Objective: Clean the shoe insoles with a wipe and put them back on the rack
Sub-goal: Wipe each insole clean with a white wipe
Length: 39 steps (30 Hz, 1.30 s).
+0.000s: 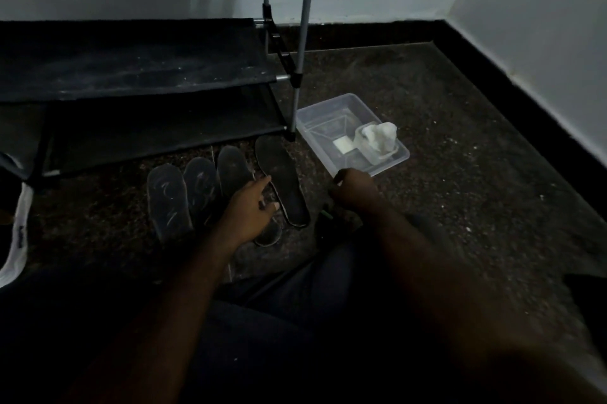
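The left hand's (pixel 253 208) fingers (pixel 264 181) are spread and straight, holding nothing, the forefinger tip at the near edge of the rightmost insole (pixel 282 178). That insole lies just right of them, its long axis running away toward the rack (pixel 131 68), so this hand is the nearer one. The right hand (pixel 354 188) hangs curled at the near rim of a clear plastic tub (pixel 323 102); whether it holds anything I cannot tell. The tub holds crumpled white wipes (pixel 379 137) and a small white square (pixel 342 144). Three more insoles (pixel 169 203) lie side by side on the floor (pixel 443 114), none yet on the rack.
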{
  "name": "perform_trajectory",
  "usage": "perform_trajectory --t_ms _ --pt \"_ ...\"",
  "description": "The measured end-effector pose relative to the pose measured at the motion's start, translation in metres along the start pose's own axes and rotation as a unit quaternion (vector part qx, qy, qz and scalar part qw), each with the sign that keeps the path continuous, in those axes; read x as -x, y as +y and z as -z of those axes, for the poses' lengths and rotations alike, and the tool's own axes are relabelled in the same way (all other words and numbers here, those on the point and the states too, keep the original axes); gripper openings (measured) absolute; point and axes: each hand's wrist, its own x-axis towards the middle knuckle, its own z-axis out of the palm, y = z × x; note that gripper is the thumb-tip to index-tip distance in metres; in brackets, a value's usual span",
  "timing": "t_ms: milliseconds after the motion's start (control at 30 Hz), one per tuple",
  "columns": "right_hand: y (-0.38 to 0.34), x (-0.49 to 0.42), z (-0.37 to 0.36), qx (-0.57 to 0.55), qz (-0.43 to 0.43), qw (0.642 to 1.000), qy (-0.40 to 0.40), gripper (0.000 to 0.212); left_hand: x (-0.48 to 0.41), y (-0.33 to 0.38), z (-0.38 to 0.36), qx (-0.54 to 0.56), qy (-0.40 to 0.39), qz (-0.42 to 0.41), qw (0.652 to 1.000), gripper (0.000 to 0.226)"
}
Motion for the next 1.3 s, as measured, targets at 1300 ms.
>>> perform_trajectory --t_ms 1300 --pt "0.022 -0.061 0.086 -0.708 -0.072 0.682 0.167 0.012 -0.001 0.053 -0.022 0.314 0.009 0.08 0.946 0.033"
